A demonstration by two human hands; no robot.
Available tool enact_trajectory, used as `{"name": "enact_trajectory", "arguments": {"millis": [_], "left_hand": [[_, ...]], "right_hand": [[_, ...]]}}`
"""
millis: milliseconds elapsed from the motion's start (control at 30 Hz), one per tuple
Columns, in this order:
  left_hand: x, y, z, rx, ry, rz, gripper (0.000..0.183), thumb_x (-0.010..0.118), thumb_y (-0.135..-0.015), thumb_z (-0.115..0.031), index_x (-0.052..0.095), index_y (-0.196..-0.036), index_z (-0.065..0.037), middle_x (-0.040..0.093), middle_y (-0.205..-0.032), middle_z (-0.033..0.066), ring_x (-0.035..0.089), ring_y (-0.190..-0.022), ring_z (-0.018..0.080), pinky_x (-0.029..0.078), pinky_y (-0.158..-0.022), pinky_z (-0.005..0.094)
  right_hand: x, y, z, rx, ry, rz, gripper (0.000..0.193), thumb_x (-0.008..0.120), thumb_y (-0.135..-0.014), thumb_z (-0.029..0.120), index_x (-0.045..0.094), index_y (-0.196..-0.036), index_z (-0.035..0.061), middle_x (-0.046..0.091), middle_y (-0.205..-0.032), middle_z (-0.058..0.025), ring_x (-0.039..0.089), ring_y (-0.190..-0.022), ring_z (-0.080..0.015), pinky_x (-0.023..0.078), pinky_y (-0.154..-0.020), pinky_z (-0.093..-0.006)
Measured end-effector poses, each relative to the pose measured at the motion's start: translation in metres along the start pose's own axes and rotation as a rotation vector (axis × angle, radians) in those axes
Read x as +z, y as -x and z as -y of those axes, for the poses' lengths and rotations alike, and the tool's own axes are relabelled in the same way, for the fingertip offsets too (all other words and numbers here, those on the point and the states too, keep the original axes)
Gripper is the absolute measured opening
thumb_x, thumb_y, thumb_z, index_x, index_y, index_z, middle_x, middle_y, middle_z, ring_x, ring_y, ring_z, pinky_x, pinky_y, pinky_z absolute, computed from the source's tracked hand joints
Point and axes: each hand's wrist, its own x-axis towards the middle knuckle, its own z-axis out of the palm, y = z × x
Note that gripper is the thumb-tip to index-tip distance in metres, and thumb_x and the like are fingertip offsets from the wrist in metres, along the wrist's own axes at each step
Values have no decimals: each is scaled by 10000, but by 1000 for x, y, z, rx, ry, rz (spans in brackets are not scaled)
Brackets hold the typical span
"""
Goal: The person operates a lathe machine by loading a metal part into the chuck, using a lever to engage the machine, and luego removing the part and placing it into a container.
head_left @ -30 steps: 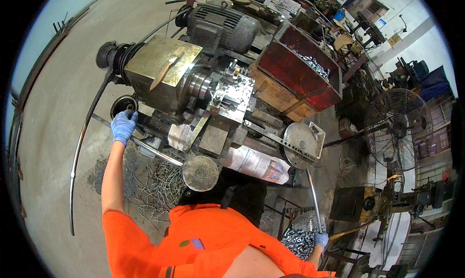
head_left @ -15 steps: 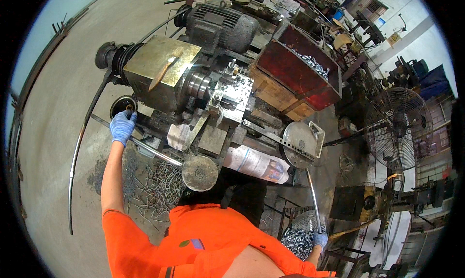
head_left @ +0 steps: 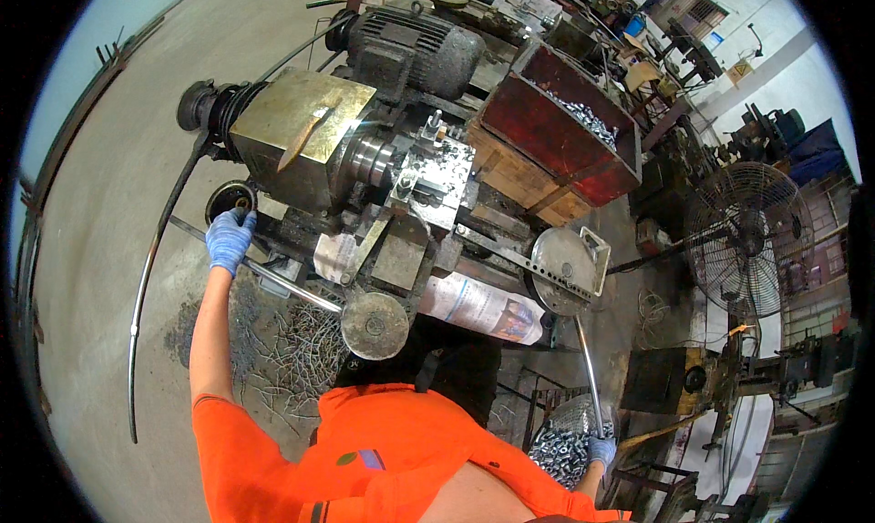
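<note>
My left hand (head_left: 230,242), in a blue-white knit glove, reaches to the near rim of a round dark cup-shaped part (head_left: 231,198) at the left end of a lathe-like machine. Its fingers are bent together there; what they pinch is too small to make out. My right hand (head_left: 602,451), gloved alike, is closed round the lower end of a long steel lever (head_left: 588,364). That lever slopes up to a round metal disc (head_left: 563,259). Between my hands are the machine's spindle chuck (head_left: 372,161) and its shiny wet tool slide (head_left: 437,181).
Close to my right hand a basket holds many small metal parts (head_left: 558,452). A red bin (head_left: 565,127) with more parts stands behind the slide. Thin metal scraps (head_left: 301,354) cover the floor at left. A round plate (head_left: 374,325) juts toward me; a caged fan (head_left: 749,240) stands right.
</note>
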Motion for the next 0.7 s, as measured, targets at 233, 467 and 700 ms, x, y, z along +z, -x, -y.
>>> {"name": "enact_trajectory", "arguments": {"millis": [233, 467, 700], "left_hand": [[-1, 0, -3, 1, -4, 0, 319, 579, -822, -372, 679, -928, -88, 659, -883, 147, 620, -840, 326, 488, -745, 413], [-1, 0, -3, -4, 5, 23, 316, 581, -823, -373, 681, -924, -91, 660, -885, 142, 626, -826, 323, 493, -730, 412], [-1, 0, 0, -3, 3, 16, 317, 580, -824, -373, 679, -925, -90, 660, -888, 141, 624, -832, 322, 492, -733, 410]], "right_hand": [[15, -10, -11, -20, 1, -43, 464, 718, -612, 319, 647, -909, -30, 626, -937, -270, 612, -917, -385, 484, -803, -425], [35, -24, -25, -79, -34, -108, 412, 704, -599, 276, 655, -891, -9, 629, -893, -269, 611, -885, -399, 484, -775, -436], [39, -25, -25, -61, -9, -105, 370, 704, -593, 264, 666, -844, -5, 638, -846, -253, 625, -829, -392, 494, -736, -430]]}}
